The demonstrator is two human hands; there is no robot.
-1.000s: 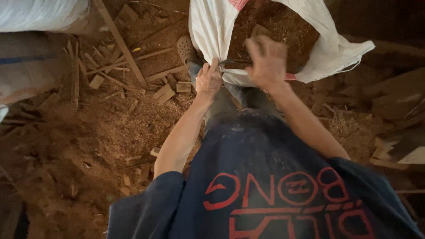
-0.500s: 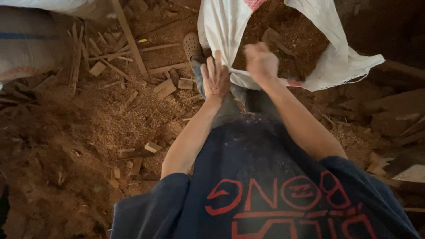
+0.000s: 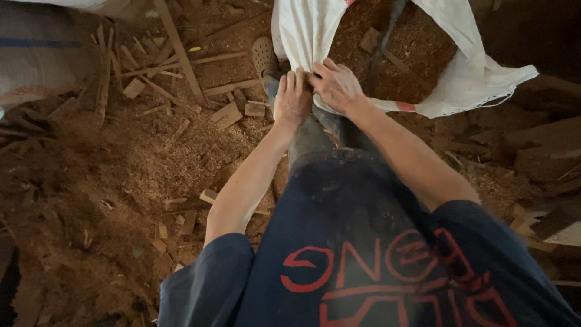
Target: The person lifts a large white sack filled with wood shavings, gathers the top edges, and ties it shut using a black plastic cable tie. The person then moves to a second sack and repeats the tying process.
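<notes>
Sack [image 3: 302, 30] rim gripped by both closed hands, left [image 3: 293, 97] and right [image 3: 336, 85]; floor [image 3: 121, 181] covered in sawdust, wood scraps [image 3: 230, 114].

The white sack [image 3: 308, 30] runs off the top edge, its base hidden.

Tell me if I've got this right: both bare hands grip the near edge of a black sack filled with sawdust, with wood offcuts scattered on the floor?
Not quite: the sack is white, not black, as the head view shows. Both the left hand and right hand do grip its near edge, sawdust fills it, and wood offcuts litter the floor.
</notes>
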